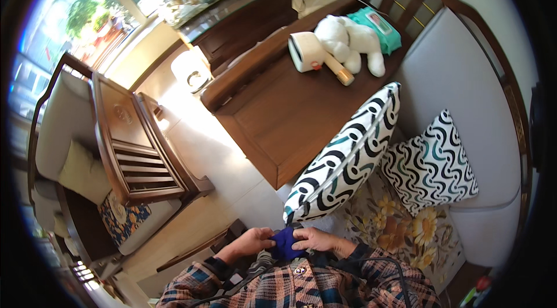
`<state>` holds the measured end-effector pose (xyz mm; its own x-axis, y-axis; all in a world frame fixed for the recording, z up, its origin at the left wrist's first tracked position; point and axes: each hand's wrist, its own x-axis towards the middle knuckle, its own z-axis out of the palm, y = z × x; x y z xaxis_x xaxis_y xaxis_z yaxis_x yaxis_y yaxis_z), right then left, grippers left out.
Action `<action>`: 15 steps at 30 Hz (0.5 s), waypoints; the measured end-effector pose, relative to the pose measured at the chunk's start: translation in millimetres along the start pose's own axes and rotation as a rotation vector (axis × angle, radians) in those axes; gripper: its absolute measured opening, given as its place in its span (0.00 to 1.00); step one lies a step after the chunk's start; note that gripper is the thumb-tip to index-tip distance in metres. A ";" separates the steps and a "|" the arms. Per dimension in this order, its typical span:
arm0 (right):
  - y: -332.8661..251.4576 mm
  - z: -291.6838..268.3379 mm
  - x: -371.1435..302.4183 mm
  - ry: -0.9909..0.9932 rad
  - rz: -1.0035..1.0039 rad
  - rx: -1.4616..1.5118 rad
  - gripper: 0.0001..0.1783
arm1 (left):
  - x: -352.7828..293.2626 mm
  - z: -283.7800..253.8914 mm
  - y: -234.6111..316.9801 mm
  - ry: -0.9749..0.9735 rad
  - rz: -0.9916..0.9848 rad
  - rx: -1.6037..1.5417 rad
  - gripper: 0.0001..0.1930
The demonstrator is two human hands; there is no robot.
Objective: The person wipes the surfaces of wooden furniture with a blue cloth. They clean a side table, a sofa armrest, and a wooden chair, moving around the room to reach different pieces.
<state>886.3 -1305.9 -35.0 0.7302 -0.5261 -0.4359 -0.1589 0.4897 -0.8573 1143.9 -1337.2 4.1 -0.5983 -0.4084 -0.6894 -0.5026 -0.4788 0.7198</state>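
Note:
Close to my body, my left hand (253, 242) and my right hand (317, 239) pinch a small dark blue-purple piece of fabric (285, 247) between them. Its exact kind is unclear. The left fingers close on its left side and the right fingers on its right side. Just beyond my hands, the lower corner of a large black, white and teal patterned cushion (345, 157) nearly reaches the fabric. This cushion stands on edge. A smaller cushion (432, 163) with a like pattern leans on the grey sofa backrest (473, 93).
A floral seat pad (406, 227) covers the sofa seat to my right. On the wooden surface (278, 111) ahead lie a cream hammer-shaped object (304, 53), a white plush toy (336, 38) and a teal tissue pack (380, 29). A wooden armchair (139, 134) stands left.

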 end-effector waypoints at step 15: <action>-58.3 1.4 3.8 0.158 -0.049 -0.250 0.18 | -21.8 -92.6 96.3 -0.277 -0.070 -0.911 0.10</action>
<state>899.2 -1335.4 13.8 0.6315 -0.6563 -0.4130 -0.2989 0.2854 -0.9106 1166.3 -1446.5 80.9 -0.7705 -0.2135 -0.6007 0.0667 -0.9641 0.2571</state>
